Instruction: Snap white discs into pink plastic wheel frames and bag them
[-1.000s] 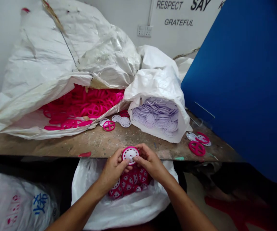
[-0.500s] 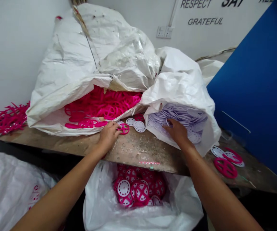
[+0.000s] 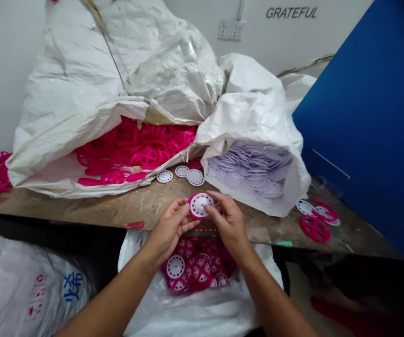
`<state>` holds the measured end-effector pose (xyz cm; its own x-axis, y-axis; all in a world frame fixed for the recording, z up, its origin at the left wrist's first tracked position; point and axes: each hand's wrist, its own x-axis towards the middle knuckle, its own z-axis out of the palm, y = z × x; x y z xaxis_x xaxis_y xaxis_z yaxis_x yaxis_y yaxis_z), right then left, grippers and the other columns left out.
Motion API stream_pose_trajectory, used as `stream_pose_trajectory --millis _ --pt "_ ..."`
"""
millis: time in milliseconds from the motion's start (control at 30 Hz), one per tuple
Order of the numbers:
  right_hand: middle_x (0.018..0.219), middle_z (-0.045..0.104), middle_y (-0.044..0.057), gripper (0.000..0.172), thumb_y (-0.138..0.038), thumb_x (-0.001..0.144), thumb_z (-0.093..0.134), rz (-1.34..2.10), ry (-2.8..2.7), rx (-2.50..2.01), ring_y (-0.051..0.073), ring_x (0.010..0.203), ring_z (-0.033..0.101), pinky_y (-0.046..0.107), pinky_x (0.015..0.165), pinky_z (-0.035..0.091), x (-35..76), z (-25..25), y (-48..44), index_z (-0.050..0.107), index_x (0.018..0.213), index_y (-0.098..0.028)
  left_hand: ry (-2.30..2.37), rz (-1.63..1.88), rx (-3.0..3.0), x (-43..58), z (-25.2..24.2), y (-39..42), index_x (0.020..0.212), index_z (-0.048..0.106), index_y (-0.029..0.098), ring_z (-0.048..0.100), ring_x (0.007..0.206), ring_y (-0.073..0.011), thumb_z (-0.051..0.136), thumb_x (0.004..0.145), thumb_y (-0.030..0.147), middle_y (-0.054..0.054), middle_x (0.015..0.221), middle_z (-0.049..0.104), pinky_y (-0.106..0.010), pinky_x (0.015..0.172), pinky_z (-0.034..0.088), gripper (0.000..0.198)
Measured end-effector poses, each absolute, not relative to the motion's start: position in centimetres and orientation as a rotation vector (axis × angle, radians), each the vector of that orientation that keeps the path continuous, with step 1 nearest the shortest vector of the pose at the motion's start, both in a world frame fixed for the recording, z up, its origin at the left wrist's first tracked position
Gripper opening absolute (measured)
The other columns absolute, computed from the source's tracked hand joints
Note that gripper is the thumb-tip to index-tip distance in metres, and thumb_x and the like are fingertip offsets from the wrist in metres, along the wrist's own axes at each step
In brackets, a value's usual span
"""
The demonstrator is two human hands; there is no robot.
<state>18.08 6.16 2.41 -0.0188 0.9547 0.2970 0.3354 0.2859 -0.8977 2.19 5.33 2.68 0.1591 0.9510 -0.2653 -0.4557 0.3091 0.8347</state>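
Note:
Over the table's front edge, my two hands meet at one stacked pair of plastic pieces. My left hand (image 3: 168, 227) pinches the left side of a pink cross-spoked ring (image 3: 192, 213), whose rim shows around a white slotted disc (image 3: 198, 204). That disc lies face up against the ring, gripped at its right side between the thumb and fingers of my right hand (image 3: 229, 224). Whether the two pieces are locked together cannot be made out. Below my hands, an open white bag (image 3: 152, 309) contains several joined pink-and-white discs (image 3: 202, 270).
A large white sack (image 3: 61, 135) spills pink rings (image 3: 152, 145) at left; a smaller sack (image 3: 258, 110) contains white discs (image 3: 254, 168). Loose white discs (image 3: 195, 176) lie between them on the table (image 3: 145, 206). Further pieces (image 3: 314, 228) sit at right by a blue panel (image 3: 359, 140).
My right hand has left the sack of white discs with one disc. My left hand has brought the pink ring nearer, and the two pieces now lie against each other.

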Motion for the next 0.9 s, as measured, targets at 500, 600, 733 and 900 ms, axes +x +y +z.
stream_pose_trajectory --millis 500,600,733,900 --pt "0.086 0.065 0.001 0.025 -0.032 0.085 0.054 1.262 -1.366 -1.106 0.012 0.060 0.056 0.024 0.059 0.048 19.2 2.3 4.1 0.060 0.106 -0.021 1.051 1.007 1.239 2.5 2.9 2.9 0.120 0.052 0.021 0.064 0.089 -0.0198 0.056 0.083 0.034 -0.006 0.103 0.067 -0.029 0.075 0.051 0.039" --pt "0.097 0.065 0.003 0.032 -0.027 0.081 0.058 1.339 -1.400 -1.056 0.015 0.078 0.061 0.027 0.070 0.050 19.6 1.8 3.5 0.054 0.113 -0.023 1.054 0.930 1.177 2.6 2.3 2.3 0.117 0.051 0.020 0.065 0.075 -0.0180 0.061 0.080 0.033 -0.004 0.087 0.068 -0.028 0.067 0.052 0.041" --pt "0.095 0.066 0.002 0.027 -0.025 0.082 0.057 1.222 -1.525 -1.103 0.016 0.084 0.062 0.027 0.074 0.049 19.4 1.3 2.6 0.053 0.108 -0.022 1.094 0.921 1.115 2.8 1.5 1.8 0.109 0.054 0.019 0.064 0.067 -0.0151 0.062 0.077 0.033 -0.003 0.082 0.067 -0.025 0.062 0.051 0.035" --pt "0.085 0.067 0.001 0.029 -0.031 0.079 0.060 1.305 -1.775 -1.137 0.016 0.076 0.061 0.027 0.067 0.047 21.0 2.3 4.7 0.059 0.106 -0.021 1.066 0.754 1.234 1.3 2.0 1.8 0.117 0.055 0.022 0.064 0.065 -0.0154 0.062 0.077 0.031 -0.004 0.083 0.069 -0.023 0.057 0.049 0.042"
